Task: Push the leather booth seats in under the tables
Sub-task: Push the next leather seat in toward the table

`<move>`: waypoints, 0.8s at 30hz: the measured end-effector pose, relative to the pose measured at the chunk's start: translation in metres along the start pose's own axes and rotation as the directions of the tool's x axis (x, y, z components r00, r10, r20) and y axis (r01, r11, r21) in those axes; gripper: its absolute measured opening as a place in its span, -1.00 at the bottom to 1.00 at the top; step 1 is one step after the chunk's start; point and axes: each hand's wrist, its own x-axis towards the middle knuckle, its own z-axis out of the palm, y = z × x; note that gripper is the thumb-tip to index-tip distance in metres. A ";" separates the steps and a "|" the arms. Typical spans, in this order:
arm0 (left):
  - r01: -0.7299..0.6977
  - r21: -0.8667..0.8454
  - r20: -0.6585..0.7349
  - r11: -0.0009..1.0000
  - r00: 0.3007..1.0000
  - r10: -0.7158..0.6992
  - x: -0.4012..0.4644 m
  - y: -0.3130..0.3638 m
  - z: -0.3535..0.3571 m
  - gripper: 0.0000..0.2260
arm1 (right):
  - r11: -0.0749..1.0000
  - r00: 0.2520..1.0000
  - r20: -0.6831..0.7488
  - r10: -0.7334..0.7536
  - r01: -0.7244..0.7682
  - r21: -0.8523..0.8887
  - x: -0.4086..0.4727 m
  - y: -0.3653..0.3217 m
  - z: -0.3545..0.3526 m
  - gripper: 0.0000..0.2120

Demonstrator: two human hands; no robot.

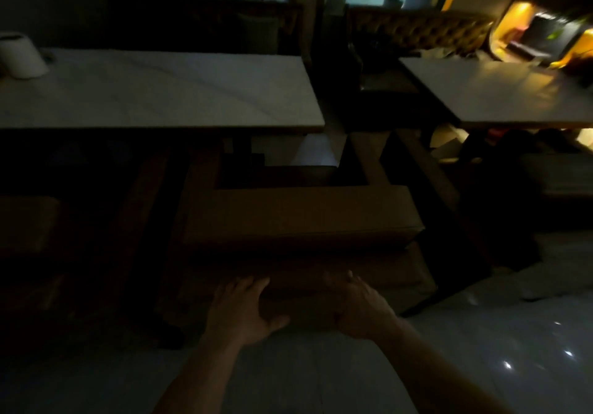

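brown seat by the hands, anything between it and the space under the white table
Nothing visible lies between the brown seat and the white table, though the space beneath is dark. Both the left hand and right hand rest on its near edge.

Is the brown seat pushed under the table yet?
Not yet. Most of the brown seat sticks out from the white table; both hands touch its near side.

Dim room; both hands on near edge of brown leather seat (pixel 298 218), fingers spread fwd; left hand (pixel 239 309) & right hand (pixel 359 306) close together; seat's far end under white table (pixel 154 92); white rounded object (pixel 21 56) at table's far left; 2nd white table (pixel 500 92) to the right; tufted bench back (pixel 420 30) behind; glossy floor (pixel 481 349) near.
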 end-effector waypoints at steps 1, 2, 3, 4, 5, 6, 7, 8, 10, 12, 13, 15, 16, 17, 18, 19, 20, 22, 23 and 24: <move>-0.014 0.000 0.004 1.000 1.000 0.014 -0.008 0.007 -0.006 -0.12 | 1.000 1.000 -0.010 0.005 -0.004 0.024 -0.014 -0.002 -0.008 -0.20; -0.028 -0.002 0.011 1.000 1.000 0.028 -0.017 0.015 -0.013 -0.12 | 0.999 1.000 -0.022 0.013 -0.012 0.040 -0.028 -0.003 -0.016 -0.16; -0.043 -0.009 0.022 0.999 0.999 0.044 -0.024 0.025 -0.020 -0.11 | 0.999 0.999 -0.045 0.019 -0.017 0.051 -0.044 -0.003 -0.025 -0.14; -0.060 -0.017 0.036 0.998 0.998 0.060 -0.031 0.037 -0.027 -0.11 | 0.997 0.997 -0.072 0.042 -0.038 0.068 -0.060 -0.003 -0.034 -0.13; -0.078 -0.020 0.047 0.997 0.996 0.079 -0.038 0.049 -0.034 -0.10 | 0.995 0.994 -0.082 0.069 -0.062 0.079 -0.073 0.000 -0.042 -0.14; -0.096 -0.017 0.050 0.995 0.994 0.097 -0.045 0.063 -0.039 -0.10 | 0.994 0.993 -0.077 0.087 -0.081 0.079 -0.086 0.005 -0.049 -0.13; -0.116 -0.011 0.045 0.993 0.992 0.116 -0.051 0.078 -0.044 -0.10 | 0.993 0.992 -0.074 0.098 -0.093 0.071 -0.099 0.011 -0.057 -0.11; -0.134 -0.008 0.035 0.991 0.990 0.134 -0.056 0.092 -0.049 -0.10 | 0.994 0.991 -0.081 0.104 -0.100 0.051 -0.113 0.017 -0.066 -0.11; -0.167 -0.009 0.013 0.986 0.986 0.167 -0.064 0.119 -0.056 -0.10 | 0.992 0.984 -0.126 0.122 -0.117 0.040 -0.136 0.033 -0.079 -0.13; -0.197 -0.006 0.010 0.980 0.980 0.197 -0.072 0.146 -0.063 -0.11 | 0.990 0.979 -0.153 0.138 -0.132 0.053 -0.158 0.051 -0.093 -0.09; -0.212 -0.002 0.010 0.977 0.977 0.212 -0.075 0.161 -0.067 -0.13 | 0.989 0.975 -0.168 0.144 -0.137 0.052 -0.167 0.061 -0.098 -0.05; -0.232 0.002 0.002 0.973 0.973 0.232 -0.081 0.190 -0.070 -0.15 | 0.986 0.965 -0.205 0.164 -0.154 0.061 -0.182 0.085 -0.107 -0.03; -0.240 0.005 -0.003 0.971 0.971 0.240 -0.083 0.205 -0.070 -0.15 | 0.984 0.961 -0.213 0.176 -0.164 0.076 -0.190 0.098 -0.111 -0.08; -0.246 0.006 -0.008 0.969 0.969 0.246 -0.084 0.220 -0.069 -0.16 | 0.981 0.959 -0.214 0.187 -0.172 0.088 -0.197 0.112 -0.115 -0.14; -0.249 0.006 -0.016 0.968 0.968 0.249 -0.086 0.236 -0.068 -0.17 | 0.980 0.956 -0.221 0.195 -0.178 0.093 -0.205 0.126 -0.119 -0.18; -0.254 0.004 -0.024 0.967 0.967 0.254 -0.086 0.253 -0.065 -0.17 | 0.979 0.949 -0.242 0.202 -0.186 0.087 -0.212 0.142 -0.122 -0.19; -0.261 0.005 -0.034 0.965 0.965 0.261 -0.086 0.271 -0.062 -0.18 | 0.977 0.942 -0.262 0.211 -0.196 0.083 -0.219 0.159 -0.124 -0.18; -0.277 0.024 -0.054 0.961 0.959 0.278 -0.085 0.309 -0.052 -0.18 | 0.970 0.932 -0.270 0.241 -0.223 0.096 -0.233 0.200 -0.129 -0.14; -0.283 0.034 -0.062 0.958 0.957 0.285 -0.085 0.330 -0.046 -0.17 | 0.967 0.929 -0.273 0.251 -0.231 0.103 -0.239 0.222 -0.132 -0.12; -0.285 0.036 -0.067 0.958 0.956 0.287 -0.084 0.351 -0.040 -0.16 | 0.966 0.925 -0.282 0.255 -0.233 0.110 -0.246 0.244 -0.135 -0.11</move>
